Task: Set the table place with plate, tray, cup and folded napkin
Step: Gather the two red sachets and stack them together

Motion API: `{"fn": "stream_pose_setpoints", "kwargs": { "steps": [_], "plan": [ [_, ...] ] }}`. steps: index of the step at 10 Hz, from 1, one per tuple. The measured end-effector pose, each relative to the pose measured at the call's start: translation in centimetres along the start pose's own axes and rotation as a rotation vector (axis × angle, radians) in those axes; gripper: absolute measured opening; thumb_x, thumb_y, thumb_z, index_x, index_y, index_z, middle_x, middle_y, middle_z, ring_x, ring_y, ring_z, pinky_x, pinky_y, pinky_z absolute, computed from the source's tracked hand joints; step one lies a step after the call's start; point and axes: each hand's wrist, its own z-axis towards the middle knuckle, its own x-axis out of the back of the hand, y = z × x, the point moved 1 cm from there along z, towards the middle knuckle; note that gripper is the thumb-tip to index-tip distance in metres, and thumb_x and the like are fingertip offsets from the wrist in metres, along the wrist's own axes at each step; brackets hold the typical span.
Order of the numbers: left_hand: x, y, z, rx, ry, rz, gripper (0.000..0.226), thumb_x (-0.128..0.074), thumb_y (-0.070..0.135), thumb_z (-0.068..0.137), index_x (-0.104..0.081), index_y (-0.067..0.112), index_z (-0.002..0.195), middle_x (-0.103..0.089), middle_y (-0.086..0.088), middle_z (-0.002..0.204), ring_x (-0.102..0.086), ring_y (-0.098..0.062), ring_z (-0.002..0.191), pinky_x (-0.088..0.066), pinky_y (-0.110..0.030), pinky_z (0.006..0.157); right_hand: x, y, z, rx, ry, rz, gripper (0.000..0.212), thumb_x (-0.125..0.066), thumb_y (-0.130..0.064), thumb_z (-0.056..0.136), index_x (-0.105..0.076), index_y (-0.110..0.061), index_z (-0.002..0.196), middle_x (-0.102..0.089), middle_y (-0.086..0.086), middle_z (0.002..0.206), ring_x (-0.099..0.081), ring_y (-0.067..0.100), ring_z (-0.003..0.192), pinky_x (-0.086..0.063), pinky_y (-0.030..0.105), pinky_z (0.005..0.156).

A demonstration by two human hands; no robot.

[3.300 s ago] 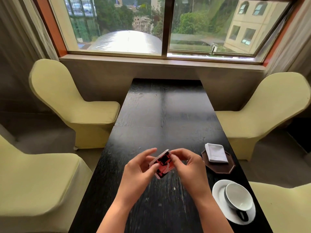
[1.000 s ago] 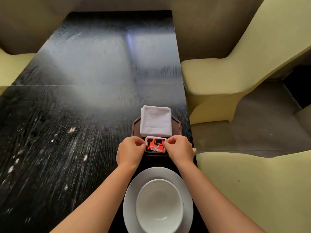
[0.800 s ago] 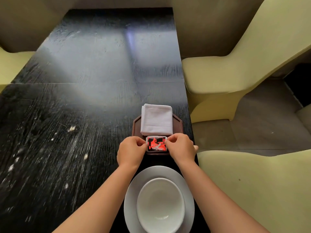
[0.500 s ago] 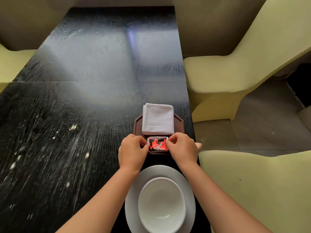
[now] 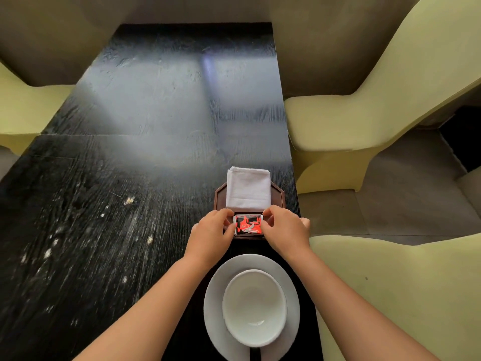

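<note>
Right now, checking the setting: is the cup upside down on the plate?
No, the cup stands upright on the plate, its hollow inside showing.

The red-and-black packet point(image 5: 248, 224), lying just in front of the folded napkin point(image 5: 248, 190), bore small print too blurred to read.

Soft daylight falls from the far end, laying a pale, hazy glare across the dark table point(image 5: 161, 113) and washing out its grain there. The near half stays dim and slightly smeared. Wide-angle distortion bends the yellow chairs point(image 5: 385, 82) at the edges. Shadows are faint.
</note>
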Motion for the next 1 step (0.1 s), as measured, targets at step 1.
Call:
{"fn": "stream_pose_setpoints", "kwargs": {
  "steps": [1],
  "plan": [
    [3.42, 1.09, -0.10, 0.010, -0.195, 0.097, 0.035, -0.049, 0.028, 0.092, -0.049, 0.023, 0.126, -0.064, 0.001, 0.105, -0.059, -0.020, 0.097, -0.049, -0.041, 0.088, 3.10, -1.86, -0.60, 0.007, -0.163, -0.032, 0.025, -0.050, -0.030, 0.086, -0.059, -0.023, 0.108, -0.066, 0.001, 0.110, -0.055, 0.025, 0.108, -0.032, 0.036, 0.087]
  ]
}}
